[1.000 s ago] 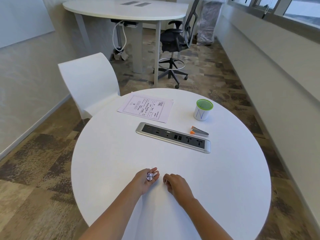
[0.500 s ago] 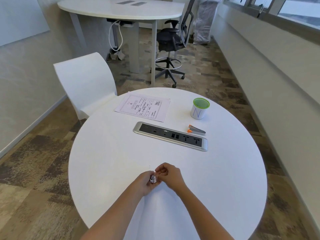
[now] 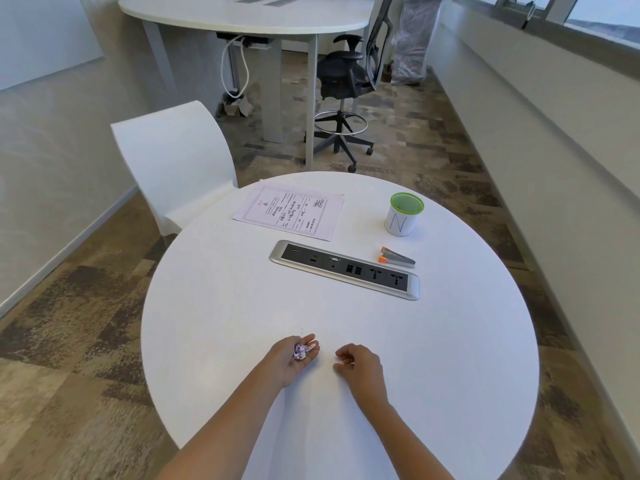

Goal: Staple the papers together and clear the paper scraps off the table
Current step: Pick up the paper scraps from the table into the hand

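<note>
My left hand (image 3: 289, 358) rests palm-up on the round white table (image 3: 214, 306), cupping a small wad of paper scraps (image 3: 300, 351). A short gap to its right, my right hand (image 3: 360, 368) lies on the tabletop with fingers curled and nothing visible in it. The printed papers (image 3: 291, 213) lie flat at the table's far side. A small grey and orange stapler (image 3: 396, 256) sits on the table at the far right.
A recessed power socket strip (image 3: 344, 270) crosses the table's middle. A white cup with a green rim (image 3: 403, 213) stands beyond the stapler. A white chair (image 3: 173, 161) is at the table's far left. Another table and a black office chair (image 3: 346, 81) stand farther back.
My right hand had come against the left hand's scraps half a second ago and has now drawn back to the right. The left hand still cups the scraps.
</note>
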Demonstrator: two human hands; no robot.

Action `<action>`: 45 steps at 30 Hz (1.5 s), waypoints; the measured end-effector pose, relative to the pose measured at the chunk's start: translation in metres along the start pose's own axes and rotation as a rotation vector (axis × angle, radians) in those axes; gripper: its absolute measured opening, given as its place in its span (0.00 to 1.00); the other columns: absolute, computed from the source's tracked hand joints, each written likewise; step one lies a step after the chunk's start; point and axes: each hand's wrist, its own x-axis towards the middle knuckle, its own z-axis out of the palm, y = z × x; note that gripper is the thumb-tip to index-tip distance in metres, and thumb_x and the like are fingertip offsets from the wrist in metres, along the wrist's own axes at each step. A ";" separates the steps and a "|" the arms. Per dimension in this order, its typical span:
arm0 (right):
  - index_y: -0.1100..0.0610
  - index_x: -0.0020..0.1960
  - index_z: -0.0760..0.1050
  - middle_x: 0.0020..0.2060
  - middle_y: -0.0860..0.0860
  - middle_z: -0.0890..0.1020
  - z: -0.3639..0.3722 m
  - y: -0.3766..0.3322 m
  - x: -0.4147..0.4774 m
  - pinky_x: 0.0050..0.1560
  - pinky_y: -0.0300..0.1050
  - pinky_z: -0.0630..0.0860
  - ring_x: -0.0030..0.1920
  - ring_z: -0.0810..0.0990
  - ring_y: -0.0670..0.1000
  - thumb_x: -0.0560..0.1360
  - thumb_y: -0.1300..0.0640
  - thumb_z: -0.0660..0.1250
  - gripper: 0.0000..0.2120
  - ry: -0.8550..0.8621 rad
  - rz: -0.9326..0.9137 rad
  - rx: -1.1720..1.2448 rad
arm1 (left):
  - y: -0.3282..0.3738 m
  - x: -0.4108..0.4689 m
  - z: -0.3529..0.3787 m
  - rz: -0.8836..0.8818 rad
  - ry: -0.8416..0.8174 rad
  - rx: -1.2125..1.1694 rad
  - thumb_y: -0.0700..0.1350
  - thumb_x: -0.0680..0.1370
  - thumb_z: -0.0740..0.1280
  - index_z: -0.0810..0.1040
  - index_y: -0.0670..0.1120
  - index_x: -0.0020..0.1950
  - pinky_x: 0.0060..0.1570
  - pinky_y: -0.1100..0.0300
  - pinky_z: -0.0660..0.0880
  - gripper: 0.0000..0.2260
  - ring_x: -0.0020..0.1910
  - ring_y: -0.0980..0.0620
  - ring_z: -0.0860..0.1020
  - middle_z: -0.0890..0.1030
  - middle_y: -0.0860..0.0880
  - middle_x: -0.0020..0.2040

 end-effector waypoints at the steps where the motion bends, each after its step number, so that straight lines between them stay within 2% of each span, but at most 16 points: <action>1: 0.55 0.47 0.78 0.41 0.46 0.78 0.004 0.000 0.000 0.44 0.32 0.71 0.42 0.76 0.46 0.68 0.63 0.70 0.08 -0.010 -0.033 -0.053 | 0.000 0.000 0.000 0.000 0.005 -0.003 0.36 0.82 0.52 0.73 0.34 0.41 0.24 0.58 0.78 0.14 0.39 0.46 0.76 0.79 0.40 0.40; 3: 0.56 0.47 0.77 0.39 0.45 0.75 0.012 0.000 -0.001 0.41 0.30 0.67 0.41 0.74 0.46 0.70 0.61 0.69 0.07 0.002 -0.084 -0.118 | -0.001 0.000 0.002 -0.001 0.008 -0.006 0.36 0.82 0.53 0.74 0.34 0.41 0.25 0.58 0.78 0.14 0.39 0.46 0.76 0.77 0.41 0.42; 6: 0.58 0.43 0.77 0.39 0.48 0.77 0.019 -0.005 -0.001 0.39 0.38 0.68 0.40 0.75 0.49 0.70 0.66 0.64 0.06 0.065 -0.093 -0.155 | 0.000 -0.003 0.003 0.005 0.004 0.014 0.36 0.82 0.53 0.74 0.35 0.41 0.26 0.59 0.79 0.15 0.39 0.46 0.76 0.76 0.41 0.42; 10: 0.59 0.43 0.75 0.40 0.52 0.80 0.022 -0.010 0.000 0.37 0.43 0.70 0.40 0.77 0.53 0.71 0.68 0.59 0.08 0.107 -0.090 -0.237 | 0.001 -0.005 0.002 0.012 0.010 0.028 0.35 0.82 0.52 0.74 0.35 0.42 0.27 0.59 0.79 0.14 0.40 0.46 0.76 0.77 0.41 0.43; 16: 0.56 0.45 0.73 0.41 0.51 0.79 0.021 -0.012 0.007 0.38 0.39 0.66 0.38 0.73 0.50 0.68 0.70 0.60 0.12 0.085 -0.037 -0.231 | 0.002 -0.006 -0.002 0.005 0.020 0.059 0.35 0.81 0.52 0.76 0.35 0.42 0.28 0.60 0.79 0.15 0.40 0.46 0.77 0.77 0.40 0.43; 21: 0.57 0.46 0.74 0.43 0.52 0.80 0.016 -0.007 0.012 0.42 0.40 0.69 0.39 0.73 0.49 0.67 0.69 0.62 0.11 -0.019 -0.094 -0.276 | 0.001 -0.007 -0.003 0.010 0.018 0.063 0.35 0.81 0.53 0.75 0.35 0.42 0.29 0.59 0.80 0.14 0.41 0.46 0.77 0.77 0.40 0.43; 23: 0.53 0.43 0.73 0.42 0.51 0.80 0.011 -0.005 0.013 0.39 0.35 0.69 0.37 0.74 0.47 0.66 0.69 0.61 0.13 -0.034 -0.093 -0.182 | 0.000 -0.007 -0.002 0.009 0.013 0.067 0.35 0.81 0.53 0.75 0.35 0.41 0.29 0.60 0.79 0.14 0.40 0.46 0.77 0.77 0.40 0.42; 25: 0.51 0.42 0.75 0.40 0.50 0.81 0.003 -0.003 0.013 0.37 0.30 0.69 0.37 0.76 0.45 0.68 0.69 0.60 0.14 0.008 -0.025 0.029 | 0.000 -0.008 0.000 0.004 0.007 0.062 0.35 0.82 0.52 0.75 0.35 0.41 0.27 0.60 0.79 0.15 0.40 0.46 0.76 0.77 0.41 0.42; 27: 0.50 0.43 0.78 0.42 0.49 0.82 -0.006 0.003 0.012 0.40 0.29 0.72 0.39 0.78 0.44 0.71 0.68 0.63 0.13 0.067 0.025 0.184 | 0.000 -0.007 0.000 -0.002 0.008 0.057 0.36 0.82 0.52 0.74 0.34 0.40 0.24 0.61 0.78 0.15 0.39 0.46 0.76 0.77 0.41 0.41; 28: 0.50 0.43 0.79 0.44 0.48 0.82 -0.009 0.007 0.011 0.43 0.30 0.72 0.42 0.79 0.44 0.73 0.67 0.64 0.12 0.086 0.022 0.189 | 0.000 -0.007 0.000 -0.004 0.007 0.055 0.36 0.82 0.52 0.74 0.34 0.40 0.23 0.61 0.78 0.15 0.39 0.46 0.76 0.76 0.41 0.41; 30: 0.51 0.45 0.80 0.45 0.47 0.82 -0.014 0.014 0.007 0.47 0.31 0.72 0.45 0.79 0.44 0.74 0.65 0.64 0.11 0.090 -0.026 0.100 | 0.000 -0.006 0.000 -0.006 0.004 0.054 0.35 0.82 0.52 0.74 0.35 0.41 0.22 0.62 0.78 0.15 0.39 0.46 0.76 0.76 0.41 0.41; 33: 0.55 0.47 0.81 0.46 0.46 0.80 -0.012 0.020 0.002 0.46 0.29 0.70 0.46 0.78 0.44 0.74 0.64 0.64 0.08 0.045 -0.148 -0.074 | 0.000 -0.005 0.000 -0.011 0.001 0.068 0.35 0.82 0.52 0.74 0.35 0.41 0.22 0.62 0.78 0.15 0.39 0.46 0.75 0.76 0.41 0.41; 36: 0.56 0.49 0.81 0.46 0.48 0.79 -0.008 0.021 0.000 0.46 0.33 0.71 0.46 0.77 0.46 0.75 0.60 0.65 0.06 0.029 -0.225 -0.192 | -0.001 -0.005 0.001 -0.011 0.000 0.082 0.36 0.82 0.52 0.74 0.35 0.41 0.24 0.61 0.78 0.15 0.39 0.47 0.76 0.76 0.41 0.41; 40: 0.57 0.48 0.81 0.46 0.50 0.79 -0.001 0.018 0.001 0.46 0.35 0.68 0.48 0.76 0.48 0.73 0.56 0.68 0.07 0.053 -0.219 -0.219 | -0.002 -0.006 0.003 -0.013 -0.007 0.080 0.36 0.82 0.52 0.74 0.35 0.42 0.25 0.61 0.78 0.15 0.39 0.46 0.75 0.76 0.41 0.41; 45: 0.59 0.42 0.79 0.41 0.50 0.79 0.014 0.015 0.001 0.41 0.32 0.65 0.45 0.72 0.49 0.72 0.61 0.68 0.02 0.161 -0.187 -0.183 | -0.002 -0.005 0.001 -0.010 0.000 0.073 0.36 0.82 0.52 0.74 0.35 0.41 0.26 0.60 0.79 0.15 0.40 0.46 0.76 0.76 0.41 0.42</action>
